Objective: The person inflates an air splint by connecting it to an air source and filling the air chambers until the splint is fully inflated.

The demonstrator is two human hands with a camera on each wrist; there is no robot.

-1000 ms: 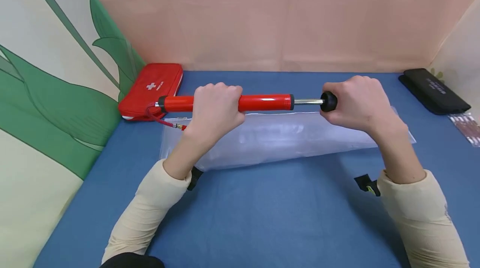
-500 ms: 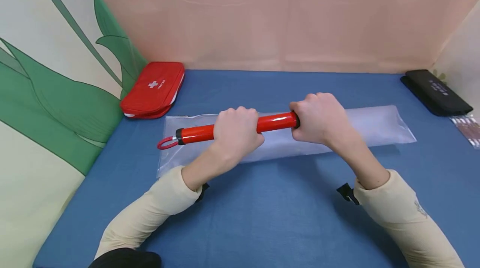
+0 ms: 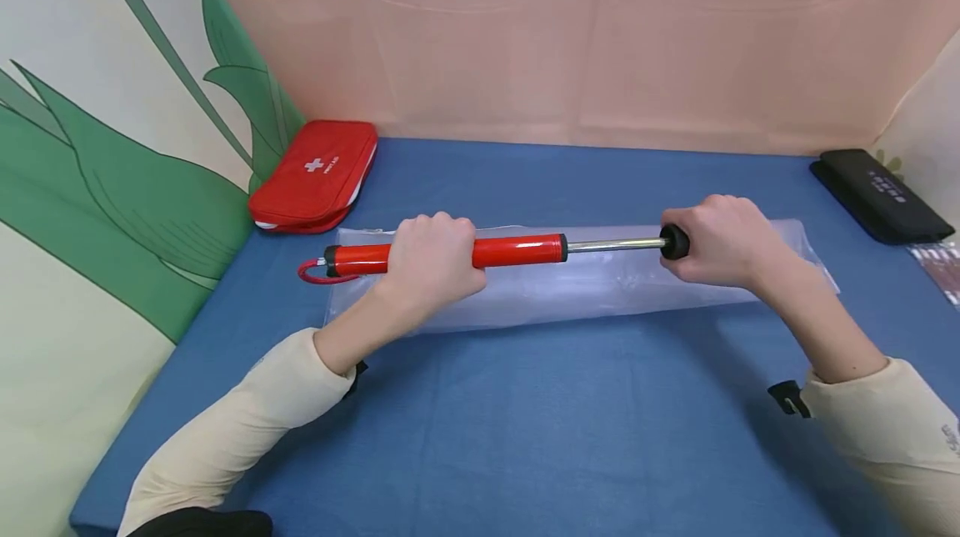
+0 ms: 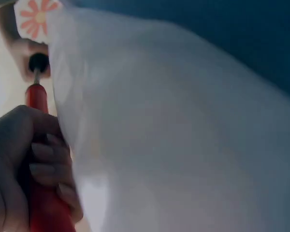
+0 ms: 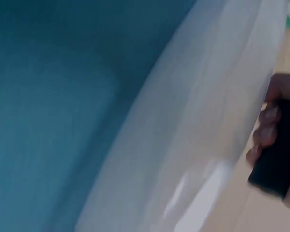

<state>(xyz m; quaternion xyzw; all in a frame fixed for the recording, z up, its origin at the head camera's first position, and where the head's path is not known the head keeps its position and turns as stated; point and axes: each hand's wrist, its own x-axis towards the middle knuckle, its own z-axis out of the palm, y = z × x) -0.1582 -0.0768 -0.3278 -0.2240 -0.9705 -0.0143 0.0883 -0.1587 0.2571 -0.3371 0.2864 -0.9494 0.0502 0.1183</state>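
A red hand pump (image 3: 521, 250) is held level over the table in the head view. My left hand (image 3: 435, 266) grips its barrel, fingers curled round it in the left wrist view. At the other end my right hand (image 3: 720, 245) holds the black handle (image 3: 675, 242), and a long stretch of the metal rod (image 3: 615, 244) shows between handle and barrel. From the barrel's left end loops a short red hose (image 3: 315, 274). Beneath the pump lies a clear inflatable plastic bag (image 3: 592, 295), puffed up along its length; it fills much of both wrist views.
A red first aid case (image 3: 315, 178) lies at the table's back left, by the leaf-patterned wall. At the back right sits a black pouch (image 3: 881, 195) with a striped packet (image 3: 937, 266) beside it. Blue cloth (image 3: 525, 412) covers the table.
The right hand first pushed the handle in against the barrel, then drew it out to the right, baring the rod again. The left hand shifted right, then back left with the barrel.
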